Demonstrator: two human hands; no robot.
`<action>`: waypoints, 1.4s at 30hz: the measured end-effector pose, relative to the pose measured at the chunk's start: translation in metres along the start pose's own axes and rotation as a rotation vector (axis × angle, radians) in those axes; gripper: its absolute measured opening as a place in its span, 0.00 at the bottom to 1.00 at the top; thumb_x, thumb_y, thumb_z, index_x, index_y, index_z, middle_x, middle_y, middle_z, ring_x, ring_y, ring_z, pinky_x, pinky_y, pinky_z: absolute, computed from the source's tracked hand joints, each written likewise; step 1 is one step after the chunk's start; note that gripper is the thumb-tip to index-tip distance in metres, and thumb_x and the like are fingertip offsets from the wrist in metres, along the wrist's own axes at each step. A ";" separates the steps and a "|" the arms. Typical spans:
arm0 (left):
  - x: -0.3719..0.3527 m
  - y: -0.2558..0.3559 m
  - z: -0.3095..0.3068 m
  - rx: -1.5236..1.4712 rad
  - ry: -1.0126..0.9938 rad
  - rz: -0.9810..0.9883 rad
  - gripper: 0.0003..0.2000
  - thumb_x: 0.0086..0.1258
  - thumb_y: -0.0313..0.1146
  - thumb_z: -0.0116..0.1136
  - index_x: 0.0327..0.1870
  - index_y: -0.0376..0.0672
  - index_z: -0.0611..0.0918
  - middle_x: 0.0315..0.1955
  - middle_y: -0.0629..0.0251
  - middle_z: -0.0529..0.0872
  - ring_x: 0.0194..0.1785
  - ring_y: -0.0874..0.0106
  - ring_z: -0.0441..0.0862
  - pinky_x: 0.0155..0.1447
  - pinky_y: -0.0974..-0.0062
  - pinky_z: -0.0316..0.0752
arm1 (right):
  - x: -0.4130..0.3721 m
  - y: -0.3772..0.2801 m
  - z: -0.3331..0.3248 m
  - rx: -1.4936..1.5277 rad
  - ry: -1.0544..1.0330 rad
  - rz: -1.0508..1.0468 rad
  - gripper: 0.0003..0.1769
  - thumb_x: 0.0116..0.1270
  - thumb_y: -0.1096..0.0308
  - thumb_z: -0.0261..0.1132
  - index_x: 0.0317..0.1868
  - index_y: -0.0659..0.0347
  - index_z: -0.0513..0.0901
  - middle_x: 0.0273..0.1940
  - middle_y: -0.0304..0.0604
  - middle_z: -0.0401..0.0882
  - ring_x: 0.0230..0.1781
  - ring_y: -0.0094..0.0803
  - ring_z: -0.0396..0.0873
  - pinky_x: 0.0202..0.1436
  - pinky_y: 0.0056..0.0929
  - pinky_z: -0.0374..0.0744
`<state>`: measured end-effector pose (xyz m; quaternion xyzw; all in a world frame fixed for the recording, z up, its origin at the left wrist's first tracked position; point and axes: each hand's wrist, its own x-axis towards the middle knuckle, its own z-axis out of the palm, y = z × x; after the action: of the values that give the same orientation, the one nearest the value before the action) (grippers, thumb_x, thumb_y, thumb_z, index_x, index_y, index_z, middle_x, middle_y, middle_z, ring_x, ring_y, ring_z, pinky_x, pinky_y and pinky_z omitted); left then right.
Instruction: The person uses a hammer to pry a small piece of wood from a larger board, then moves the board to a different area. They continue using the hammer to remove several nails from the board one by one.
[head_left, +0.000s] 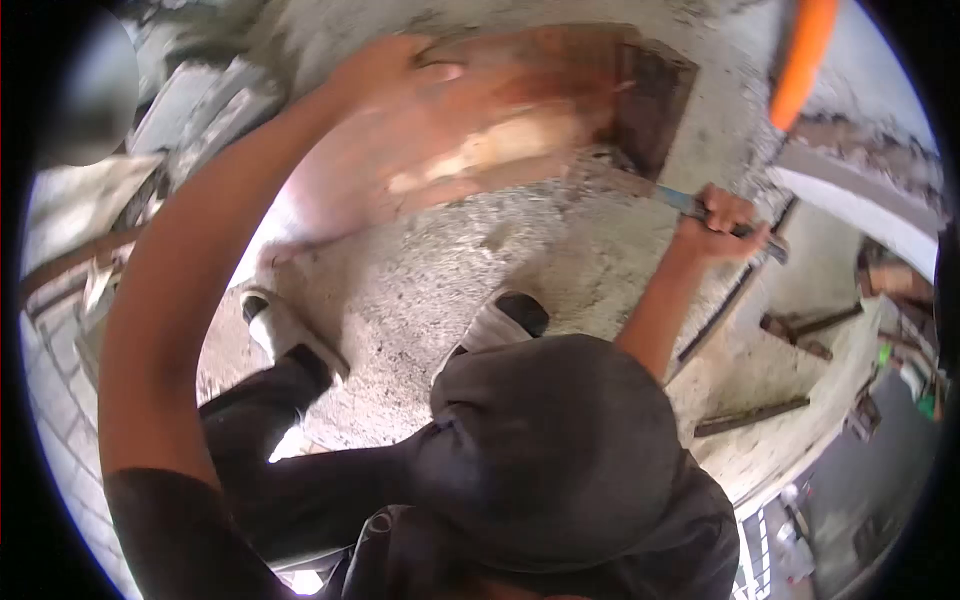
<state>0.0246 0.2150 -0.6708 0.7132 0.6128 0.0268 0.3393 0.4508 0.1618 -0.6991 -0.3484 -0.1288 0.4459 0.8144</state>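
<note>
A large reddish-brown board (500, 110), smeared by motion, lies across the upper middle, with a pale worn patch along its near side and a dark end at the right. My left hand (415, 62) reaches over to its far edge and grips there; some fingers are hidden or blurred. On the right, my right hand (725, 222) is wrapped round the dark handle of a long thin hand tool (678, 198). Its bluish shaft points left toward the board's near right corner. The tip is too blurred to tell its kind or whether it touches.
Rough grey concrete (440, 270) lies under the board and around my shoes (497, 325). An orange curved thing (805, 65) hangs at upper right. Broken slabs (215, 105) lie at upper left. Wood strips (750, 417) are at right. A dark cap (550, 440) covers the lower middle.
</note>
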 end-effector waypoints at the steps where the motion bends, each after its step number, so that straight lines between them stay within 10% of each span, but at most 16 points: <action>1: 0.004 -0.008 0.000 -0.028 -0.035 0.021 0.34 0.69 0.64 0.59 0.59 0.40 0.84 0.54 0.50 0.87 0.58 0.53 0.84 0.61 0.58 0.77 | 0.018 0.002 -0.024 -0.051 -0.176 -0.014 0.30 0.66 0.38 0.58 0.16 0.46 0.60 0.10 0.27 0.50 0.10 0.24 0.51 0.21 0.28 0.57; 18: 0.011 -0.022 0.009 0.040 0.021 0.010 0.35 0.67 0.71 0.54 0.42 0.39 0.85 0.33 0.51 0.87 0.43 0.56 0.86 0.51 0.57 0.78 | 0.037 0.003 -0.043 0.227 -0.239 0.171 0.23 0.61 0.45 0.59 0.19 0.51 0.68 0.10 0.31 0.58 0.11 0.24 0.59 0.30 0.30 0.67; 42: -0.001 -0.016 0.018 0.073 -0.050 -0.019 0.34 0.70 0.67 0.51 0.51 0.38 0.83 0.45 0.49 0.88 0.54 0.53 0.84 0.59 0.55 0.77 | 0.017 -0.008 -0.008 -0.154 -0.151 -0.001 0.17 0.61 0.54 0.56 0.17 0.50 0.69 0.12 0.34 0.57 0.13 0.28 0.56 0.31 0.34 0.67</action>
<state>0.0183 0.2063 -0.6923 0.7195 0.6115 -0.0168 0.3287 0.4698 0.1686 -0.7010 -0.3752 -0.2239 0.4592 0.7735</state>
